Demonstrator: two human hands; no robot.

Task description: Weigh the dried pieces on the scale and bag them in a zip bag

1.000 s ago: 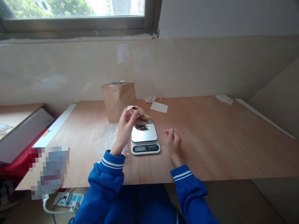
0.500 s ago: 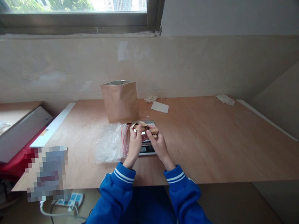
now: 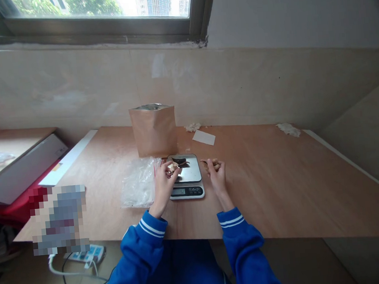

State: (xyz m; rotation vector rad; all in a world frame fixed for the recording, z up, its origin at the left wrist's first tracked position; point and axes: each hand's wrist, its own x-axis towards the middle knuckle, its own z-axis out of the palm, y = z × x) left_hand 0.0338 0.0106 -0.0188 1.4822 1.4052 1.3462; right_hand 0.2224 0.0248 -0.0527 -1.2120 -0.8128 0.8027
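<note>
Over scale [image 3: 185, 176] | left fingers [image 3: 169, 169] pinch pale slice [image 3: 171, 166] | right fingers [image 3: 211, 166] pinch piece [image 3: 214, 161]

We note that our hands, joined over the front of the scale [image 3: 186, 176] half a second ago, have separated. The left hand [image 3: 164, 182] has drawn back to the scale's left edge, with pale pieces [image 3: 172, 167] pinched in its fingertips. The right hand [image 3: 217, 175] has moved off to the right of the scale and carries a tan piece [image 3: 212, 162] over the table [image 3: 279, 182]. The scale's platform and display, covered by both hands before, are exposed again, with dark pieces [image 3: 179, 162] lying at the back of the platform
</note>
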